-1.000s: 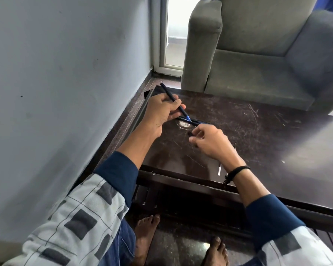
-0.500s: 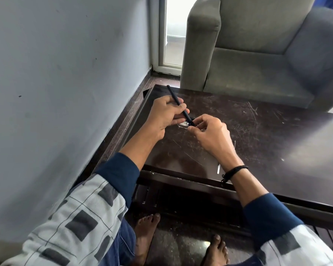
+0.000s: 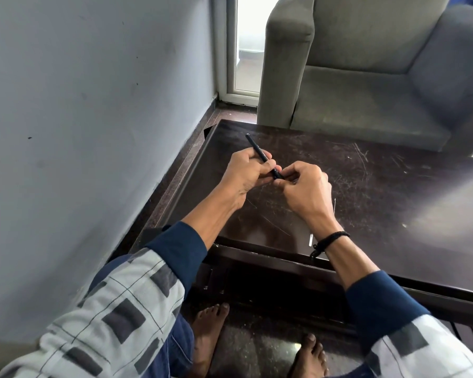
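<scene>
At the frame's centre, above a scratched dark bench (image 3: 393, 186), the left hand (image 3: 244, 174) grips a black pen (image 3: 257, 149) angled toward upper left. The right hand (image 3: 307, 192) pinches its lower end. A fingertip slip would likely drop it.

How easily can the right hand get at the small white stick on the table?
Probably yes: the white stick lies uncovered on the table beside the right wrist. But the right hand pinches the lower end of the black pen that the left hand grips, and must let go first.
</scene>
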`<state>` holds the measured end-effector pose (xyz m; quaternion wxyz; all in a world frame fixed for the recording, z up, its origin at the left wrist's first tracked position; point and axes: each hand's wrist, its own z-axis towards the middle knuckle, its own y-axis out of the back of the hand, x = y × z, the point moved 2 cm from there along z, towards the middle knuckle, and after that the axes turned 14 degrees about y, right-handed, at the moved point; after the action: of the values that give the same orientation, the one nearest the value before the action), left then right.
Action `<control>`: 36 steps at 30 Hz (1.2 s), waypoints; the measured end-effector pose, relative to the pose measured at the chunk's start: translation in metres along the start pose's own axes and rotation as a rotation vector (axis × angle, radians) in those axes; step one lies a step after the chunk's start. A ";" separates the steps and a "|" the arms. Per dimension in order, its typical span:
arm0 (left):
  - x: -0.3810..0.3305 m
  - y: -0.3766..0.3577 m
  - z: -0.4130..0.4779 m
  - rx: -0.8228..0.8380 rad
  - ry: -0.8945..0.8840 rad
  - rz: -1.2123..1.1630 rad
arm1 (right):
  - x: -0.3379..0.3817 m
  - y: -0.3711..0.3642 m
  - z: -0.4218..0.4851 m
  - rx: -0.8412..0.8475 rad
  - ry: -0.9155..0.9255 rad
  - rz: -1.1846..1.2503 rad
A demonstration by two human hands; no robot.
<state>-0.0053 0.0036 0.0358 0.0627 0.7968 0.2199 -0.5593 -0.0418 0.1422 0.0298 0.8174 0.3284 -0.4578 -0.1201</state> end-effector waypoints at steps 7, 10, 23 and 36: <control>0.005 -0.003 0.003 -0.039 0.025 -0.031 | -0.008 0.007 0.015 0.089 -0.018 0.014; 0.001 0.000 0.005 -0.093 0.057 0.025 | -0.020 0.011 0.027 0.113 -0.052 -0.048; -0.028 0.031 0.003 -0.224 0.102 -0.169 | -0.058 -0.025 0.027 0.051 -0.039 -0.222; -0.037 0.040 0.007 -0.230 0.083 -0.232 | -0.070 -0.040 0.044 0.003 0.003 -0.251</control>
<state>-0.0051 -0.0448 0.0612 0.0795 0.7760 0.3755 -0.5005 -0.1129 0.1283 -0.0267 0.7961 0.3847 -0.4122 -0.2200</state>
